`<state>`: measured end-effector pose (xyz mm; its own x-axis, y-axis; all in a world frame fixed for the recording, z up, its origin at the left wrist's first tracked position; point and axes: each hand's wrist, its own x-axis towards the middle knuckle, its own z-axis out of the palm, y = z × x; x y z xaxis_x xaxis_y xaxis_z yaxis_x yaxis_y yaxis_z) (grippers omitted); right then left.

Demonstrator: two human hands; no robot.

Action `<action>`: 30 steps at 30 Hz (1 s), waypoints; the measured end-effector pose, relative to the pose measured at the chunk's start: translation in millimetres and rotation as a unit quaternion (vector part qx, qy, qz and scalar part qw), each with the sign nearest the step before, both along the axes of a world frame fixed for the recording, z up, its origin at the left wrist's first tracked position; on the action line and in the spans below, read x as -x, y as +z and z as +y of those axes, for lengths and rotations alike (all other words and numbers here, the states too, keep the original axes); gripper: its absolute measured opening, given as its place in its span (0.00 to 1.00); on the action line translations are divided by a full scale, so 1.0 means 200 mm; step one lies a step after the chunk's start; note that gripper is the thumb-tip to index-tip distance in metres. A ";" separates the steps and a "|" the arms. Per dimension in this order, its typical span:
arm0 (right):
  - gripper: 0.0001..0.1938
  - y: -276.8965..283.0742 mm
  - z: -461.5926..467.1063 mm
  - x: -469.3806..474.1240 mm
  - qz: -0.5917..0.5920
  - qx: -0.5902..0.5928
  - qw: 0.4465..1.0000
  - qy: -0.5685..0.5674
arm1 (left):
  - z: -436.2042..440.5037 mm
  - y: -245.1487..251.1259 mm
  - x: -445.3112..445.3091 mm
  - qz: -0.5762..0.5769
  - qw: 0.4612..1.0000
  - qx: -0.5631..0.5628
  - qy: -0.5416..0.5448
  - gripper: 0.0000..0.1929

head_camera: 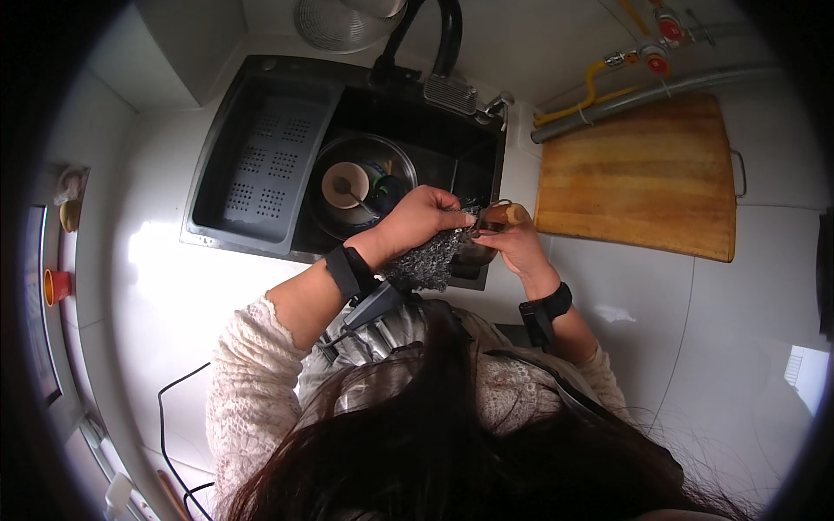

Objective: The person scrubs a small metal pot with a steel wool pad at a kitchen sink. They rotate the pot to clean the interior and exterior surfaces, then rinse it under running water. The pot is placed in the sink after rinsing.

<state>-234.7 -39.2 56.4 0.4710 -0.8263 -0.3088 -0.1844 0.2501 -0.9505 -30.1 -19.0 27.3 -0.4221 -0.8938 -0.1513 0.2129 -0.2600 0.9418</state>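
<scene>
My left hand [420, 218] pinches a dark mesh scouring cloth [430, 260] that hangs over the near right part of the black sink [485, 143]. Close to its right, my right hand [518, 244] grips a brownish, partly see-through vessel [479, 251], whose kind I cannot tell; a wooden handle end [515, 213] shows at its top. The cloth touches the vessel's left side. Left of my hands, a round metal pan [401, 146] lies in the sink with a pale bowl [332, 189], a spoon [352, 194] and a blue-patterned dish in it.
A grey perforated drain basket [267, 156] fills the sink's left side. The black faucet [449, 39] rises behind. A wooden cutting board [632, 182] stands at the right beneath a metal pipe [651, 91] and red gas valves [658, 64]. An orange-red cup [58, 286] is far left.
</scene>
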 end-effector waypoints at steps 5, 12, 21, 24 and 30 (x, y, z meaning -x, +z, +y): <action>0.12 0.02 0.02 -0.02 -0.088 -0.026 0.995 -0.029 | 0.00 -0.02 -0.01 0.042 0.999 0.007 -0.008 0.07; 0.15 -0.04 0.03 -0.01 -0.115 -0.052 0.990 -0.066 | -0.01 -0.09 -0.07 0.108 0.992 -0.030 -0.057 0.05; 0.14 -0.05 0.03 -0.02 -0.110 -0.051 0.991 -0.057 | 0.00 -0.09 -0.05 0.040 0.998 -0.031 -0.024 0.08; 0.14 -0.04 0.03 -0.03 -0.110 -0.048 0.991 -0.064 | 0.02 -0.04 -0.02 0.022 0.999 -0.035 0.008 0.09; 0.15 -0.03 0.03 -0.02 -0.140 -0.042 0.987 -0.064 | 0.02 -0.05 -0.03 0.079 0.997 -0.021 0.011 0.06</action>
<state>-230.9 -33.4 50.1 0.4410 -0.8613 -0.2522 0.1206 0.3354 -0.9343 -23.5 -14.6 17.5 -0.4241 -0.8972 -0.1228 0.3633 -0.2928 0.8844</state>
